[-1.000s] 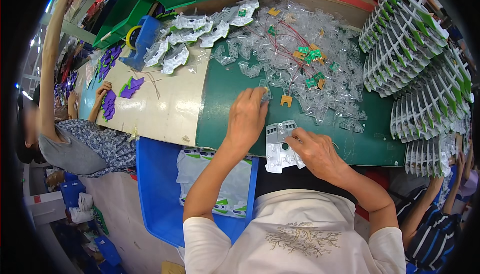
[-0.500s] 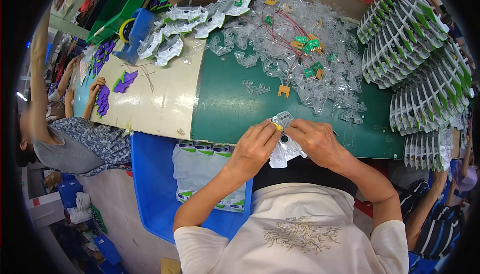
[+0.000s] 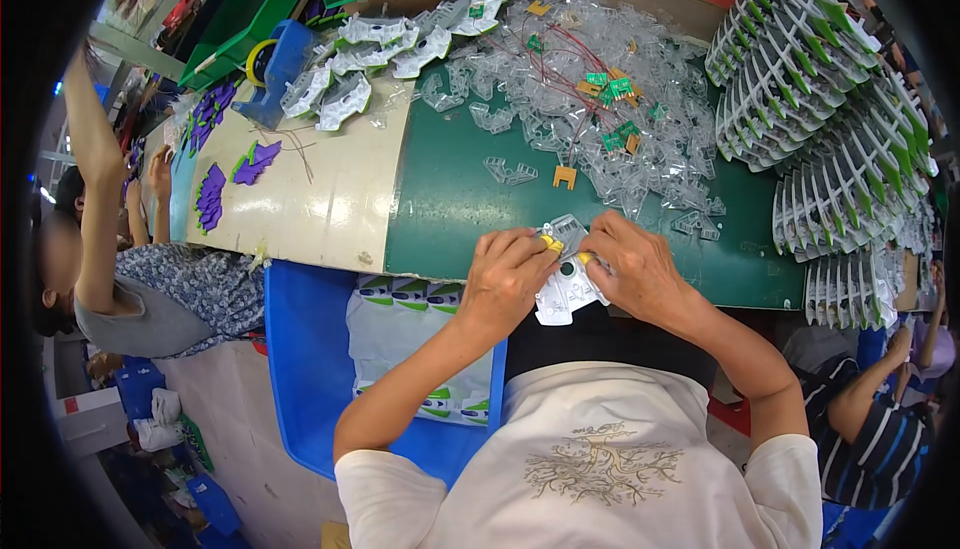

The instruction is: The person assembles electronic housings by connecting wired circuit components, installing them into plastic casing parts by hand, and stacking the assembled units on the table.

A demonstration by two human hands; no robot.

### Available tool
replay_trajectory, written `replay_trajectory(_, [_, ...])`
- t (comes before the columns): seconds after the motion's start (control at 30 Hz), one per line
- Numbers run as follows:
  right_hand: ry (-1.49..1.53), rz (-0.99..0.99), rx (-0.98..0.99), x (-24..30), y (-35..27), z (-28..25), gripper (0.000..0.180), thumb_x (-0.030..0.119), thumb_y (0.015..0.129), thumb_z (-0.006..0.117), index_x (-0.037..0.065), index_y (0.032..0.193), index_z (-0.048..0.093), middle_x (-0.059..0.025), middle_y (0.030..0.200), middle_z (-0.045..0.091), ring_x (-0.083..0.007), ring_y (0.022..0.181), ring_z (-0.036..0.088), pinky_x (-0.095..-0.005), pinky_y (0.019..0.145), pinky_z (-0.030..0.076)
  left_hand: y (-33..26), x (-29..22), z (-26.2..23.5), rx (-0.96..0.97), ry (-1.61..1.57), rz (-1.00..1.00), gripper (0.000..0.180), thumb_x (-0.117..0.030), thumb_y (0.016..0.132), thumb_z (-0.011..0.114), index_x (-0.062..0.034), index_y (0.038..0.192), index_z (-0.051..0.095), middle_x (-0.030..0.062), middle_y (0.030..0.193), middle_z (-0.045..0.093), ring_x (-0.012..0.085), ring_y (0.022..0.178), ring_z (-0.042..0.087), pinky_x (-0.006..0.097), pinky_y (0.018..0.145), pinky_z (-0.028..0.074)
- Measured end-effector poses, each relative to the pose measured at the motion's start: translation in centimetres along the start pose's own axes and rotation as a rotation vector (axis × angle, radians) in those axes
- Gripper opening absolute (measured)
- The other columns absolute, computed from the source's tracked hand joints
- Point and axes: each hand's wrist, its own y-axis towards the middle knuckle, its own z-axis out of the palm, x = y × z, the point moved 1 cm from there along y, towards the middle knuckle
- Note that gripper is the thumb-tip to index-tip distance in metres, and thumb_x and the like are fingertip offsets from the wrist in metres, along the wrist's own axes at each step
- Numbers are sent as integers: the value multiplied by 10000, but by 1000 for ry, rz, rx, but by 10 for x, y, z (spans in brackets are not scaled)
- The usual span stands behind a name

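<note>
At the front edge of the green work surface, a white plastic shell with a round dark hole is held between my two hands. A clear plastic piece lies at its far end. My left hand pinches the shell's left side, with a yellow covering on a fingertip. From the right, my right hand grips the other side with bent fingers, another bit of yellow showing at its thumb. The fingertips partly hide the shell's middle.
Beyond my hands lies a heap of clear plastic pieces with small green circuit boards and red wires. Stacked white-green shells rise at right. White shells, a blue tape dispenser and a blue bin are leftward. Co-workers sit both sides.
My right hand has shifted slightly up and its thumb's yellow covering now shows. The shell has tilted a little. At left, a co-worker's hand has left the purple parts.
</note>
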Motion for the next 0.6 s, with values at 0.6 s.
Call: replay_trajectory(0.6, [-11, -18, 40, 9, -13, -3, 263, 117, 771, 698, -44, 972, 647, -182, 1055, 543, -356, 874, 639, -454, 720, 541, 0, 5, 5, -77, -76, 87, 214, -49, 749, 760, -13, 949, 691, 101, 938, 640, 275, 893, 608, 396, 815, 464])
